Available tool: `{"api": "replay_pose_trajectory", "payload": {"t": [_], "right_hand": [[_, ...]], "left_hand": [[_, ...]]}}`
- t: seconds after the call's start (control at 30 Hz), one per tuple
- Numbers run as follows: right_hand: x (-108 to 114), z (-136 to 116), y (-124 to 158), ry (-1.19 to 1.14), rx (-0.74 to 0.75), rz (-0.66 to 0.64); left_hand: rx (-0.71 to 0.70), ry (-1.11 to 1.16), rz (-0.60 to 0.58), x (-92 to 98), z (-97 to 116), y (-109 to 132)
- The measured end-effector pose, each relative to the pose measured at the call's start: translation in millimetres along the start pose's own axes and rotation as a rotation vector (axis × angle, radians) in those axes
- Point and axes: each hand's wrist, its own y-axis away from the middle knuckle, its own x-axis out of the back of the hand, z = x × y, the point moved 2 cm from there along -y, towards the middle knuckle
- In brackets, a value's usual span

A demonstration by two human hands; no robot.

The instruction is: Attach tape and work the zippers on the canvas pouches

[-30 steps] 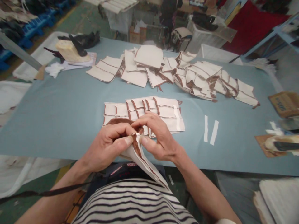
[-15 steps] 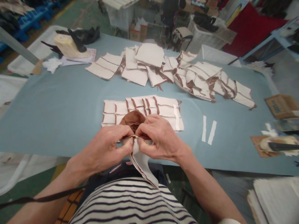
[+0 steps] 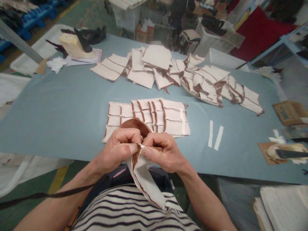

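Between my hands is a cream fabric piece (image 3: pixel 146 179) with brown edging and a brown inner side (image 3: pixel 136 125). My left hand (image 3: pixel 121 147) pinches its seam edge between thumb and bent fingers. Right beside it, my right hand (image 3: pixel 163 150) grips the same edge, the two thumbs nearly touching. One end of the piece hangs down over my striped shirt. Just beyond my hands lies an overlapping row of cream fabric pieces (image 3: pixel 173 112) with brown edges, a white strip (image 3: pixel 182 121) lying on its right end.
Heaped cream and brown pieces (image 3: pixel 156 57) lie across the far side of the blue table (image 3: pixel 60 112). Two white strips (image 3: pixel 210 133) are to the right. A pale block with a black strap (image 3: pixel 74 46) sits far left, a similar one (image 3: pixel 286 151) and a cardboard box (image 3: pixel 291 112) at right.
Both hands have come slightly nearer to me with the fabric piece. Its brown inner side is more folded over, and more brown edging shows below the thumbs.
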Motion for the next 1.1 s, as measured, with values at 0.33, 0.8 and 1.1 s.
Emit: {"api": "replay_pose_trajectory", "payload": {"t": [0.33,0.8,1.1], "right_hand": [[-0.6,11.6,-2.8,-0.154,-0.077,0.109],[0.1,-13.3,-15.3,0.284,0.059,0.043],[-23.9,-20.1,-15.2,0.65,0.321,0.157]], "left_hand": [[0.023,0.291,0.044,-5.8,-7.9,-10.6],[0.008,-0.24,-0.088,23.3,15.3,-11.0],[-0.106,-0.754,-0.06,33.2,39.8,15.7]]}}
